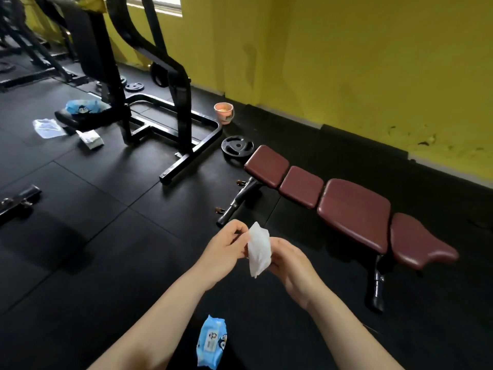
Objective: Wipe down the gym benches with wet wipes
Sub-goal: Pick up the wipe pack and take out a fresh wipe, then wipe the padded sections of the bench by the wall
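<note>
A white wet wipe [258, 249] hangs folded between both hands in front of me. My left hand [225, 248] pinches its left edge and my right hand [289, 265] grips its right side. A maroon padded gym bench [352, 209] on a black frame stands to the right, beyond the hands, along the yellow wall. A blue pack of wet wipes [212, 341] lies on the black floor below my forearms.
A black machine frame [170, 121] stands at the upper left, with a weight plate [237, 146] and an orange cup [224, 112] near it. Another blue wipes pack [85, 106] rests on a small black pad, with loose wrappers [48, 128] beside it. Black rubber floor [93, 236] stretches left.
</note>
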A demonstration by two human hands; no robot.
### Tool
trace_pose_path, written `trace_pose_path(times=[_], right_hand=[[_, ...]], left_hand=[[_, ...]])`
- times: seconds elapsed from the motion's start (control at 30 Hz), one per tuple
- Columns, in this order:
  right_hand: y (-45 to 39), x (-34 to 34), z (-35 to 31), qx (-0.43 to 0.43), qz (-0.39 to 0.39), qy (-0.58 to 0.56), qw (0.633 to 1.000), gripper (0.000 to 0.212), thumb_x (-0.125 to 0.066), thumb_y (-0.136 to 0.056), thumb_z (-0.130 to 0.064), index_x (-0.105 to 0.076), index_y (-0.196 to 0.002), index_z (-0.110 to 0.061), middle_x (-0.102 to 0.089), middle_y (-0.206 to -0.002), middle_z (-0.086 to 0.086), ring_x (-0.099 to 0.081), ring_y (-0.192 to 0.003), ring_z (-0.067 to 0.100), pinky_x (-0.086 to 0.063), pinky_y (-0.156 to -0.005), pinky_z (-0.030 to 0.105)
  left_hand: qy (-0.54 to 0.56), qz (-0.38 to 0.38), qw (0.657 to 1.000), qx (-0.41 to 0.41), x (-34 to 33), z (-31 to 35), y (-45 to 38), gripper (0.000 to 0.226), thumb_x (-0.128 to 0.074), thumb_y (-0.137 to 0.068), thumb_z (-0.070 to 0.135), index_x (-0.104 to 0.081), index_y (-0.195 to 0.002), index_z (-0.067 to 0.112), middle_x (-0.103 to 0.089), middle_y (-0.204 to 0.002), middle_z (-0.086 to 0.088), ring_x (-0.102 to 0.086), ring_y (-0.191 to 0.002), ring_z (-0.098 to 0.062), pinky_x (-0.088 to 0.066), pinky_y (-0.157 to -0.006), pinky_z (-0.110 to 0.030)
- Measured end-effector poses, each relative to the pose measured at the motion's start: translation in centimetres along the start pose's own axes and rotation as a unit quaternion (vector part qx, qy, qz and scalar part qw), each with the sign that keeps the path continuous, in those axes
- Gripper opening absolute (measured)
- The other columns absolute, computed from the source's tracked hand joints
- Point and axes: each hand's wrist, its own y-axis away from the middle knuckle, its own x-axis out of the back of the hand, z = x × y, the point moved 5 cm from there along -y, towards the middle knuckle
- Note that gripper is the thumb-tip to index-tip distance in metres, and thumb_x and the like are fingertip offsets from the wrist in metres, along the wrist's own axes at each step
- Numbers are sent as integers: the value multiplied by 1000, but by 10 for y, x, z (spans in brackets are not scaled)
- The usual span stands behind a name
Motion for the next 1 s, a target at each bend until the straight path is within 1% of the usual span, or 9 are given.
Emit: trace_pose_path(times=[0.07,0.2,0.3,0.5,0.63,0.73,0.83,0.9,1.0], right_hand=[[-11,8,-4,24,32,37,998,14,-56,-96,-16,-67,-91,-9,-69,-93,10,-64,-92,25,-49,-96,49],[-35,32,-13,19,112,42,993,18,-57,-93,-26,-66,-78,-21,-59,-86,6,-56,-86,23,-51,-78,39],[-57,55,-20,19,160,25,987,20,-57,-93,-33,-63,-85,-17,-58,-88,8,-55,-80,20,-51,-73,36],[-110,100,-48,40,165,-31,985,16,-59,-95,-12,-56,-110,-14,-64,-86,11,-65,-80,21,-56,-72,36],[-146,135,-74,60,209,56,974,21,-61,-93,-12,-59,-106,-29,-69,-88,11,-68,-80,22,-59,-69,34],[-178,159,-95,66,183,114,974,19,-60,-94,-14,-69,-90,-30,-71,-90,-2,-67,-88,19,-58,-76,35],[-212,183,-123,78,130,220,964,22,-66,-89,-15,-69,-101,-34,-69,-103,-12,-64,-98,9,-54,-86,26],[-236,197,-136,83,127,326,933,30,-68,-88,-14,-64,-111,-33,-61,-114,-16,-57,-103,3,-46,-88,17],[-265,205,-146,109,126,440,882,21,-65,-90,-19,-68,-106,-31,-58,-103,-18,-54,-94,0,-39,-79,11]], left_hand=[[-42,2,999,-12,6,5,-17,18,-50,-100,24,-56,-83,29,-60,-81,-6,-56,-74,-14,-50,-72,-37],[-71,36,997,2,19,8,-49,18,-48,-99,27,-56,-83,27,-57,-82,-6,-48,-71,-10,-40,-66,-30],[-40,42,998,27,25,5,-78,20,-47,-99,27,-58,-82,28,-57,-85,-1,-51,-76,-11,-43,-68,-31],[16,51,997,62,11,0,-147,9,-56,-94,30,-63,-89,35,-67,-98,4,-62,-92,-15,-54,-87,-47],[22,39,998,50,-6,11,-194,31,-60,-94,19,-60,-109,46,-71,-107,5,-65,-104,-16,-54,-92,-39],[-58,23,998,33,-18,26,-234,30,-62,-92,13,-70,-98,41,-71,-101,13,-64,-100,-5,-50,-82,-22],[-117,37,992,26,-29,38,-276,31,-65,-90,9,-71,-97,39,-68,-102,12,-63,-99,-2,-44,-74,-9],[-180,54,982,-1,-33,42,-300,31,-65,-90,7,-69,-99,36,-63,-103,14,-62,-94,-3,-47,-73,-9],[-261,72,962,-34,-33,43,-328,23,-65,-91,11,-69,-99,32,-58,-95,13,-60,-83,-5,-51,-74,-18]])
